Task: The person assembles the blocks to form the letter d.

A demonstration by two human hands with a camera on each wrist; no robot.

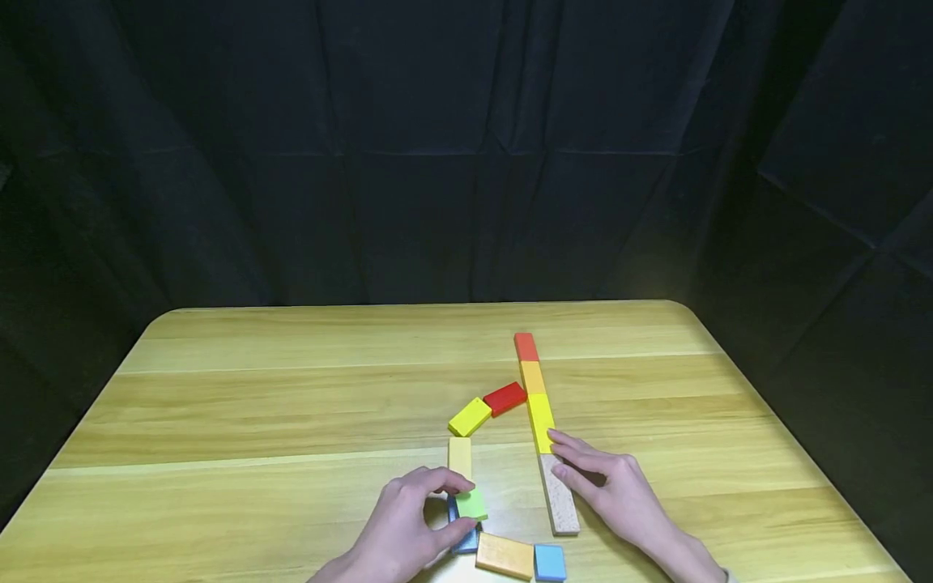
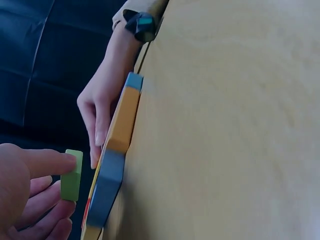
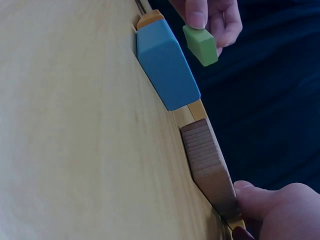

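Note:
My left hand (image 1: 408, 522) pinches a light green block (image 1: 471, 504) between thumb and fingers. In the left wrist view the green block (image 2: 72, 175) is held up off the table, close to a dark blue block (image 2: 106, 187). My right hand (image 1: 619, 490) has its fingers extended, with fingertips by the yellow block (image 1: 540, 421) and thumb at the edge of a bare wood block (image 1: 560, 506). In the right wrist view that thumb touches the side of the wood block (image 3: 207, 160). Part of the dark blue block (image 1: 465, 541) is hidden under the left hand and the green block in the head view.
A straight row continues with an orange block (image 1: 533, 377) and an orange-red block (image 1: 526, 346). Curving off it are a red block (image 1: 504, 398), a yellow block (image 1: 470, 416) and a pale yellow block (image 1: 460, 456). Nearer lie an orange-tan block (image 1: 505, 555) and a light blue block (image 1: 550, 562).

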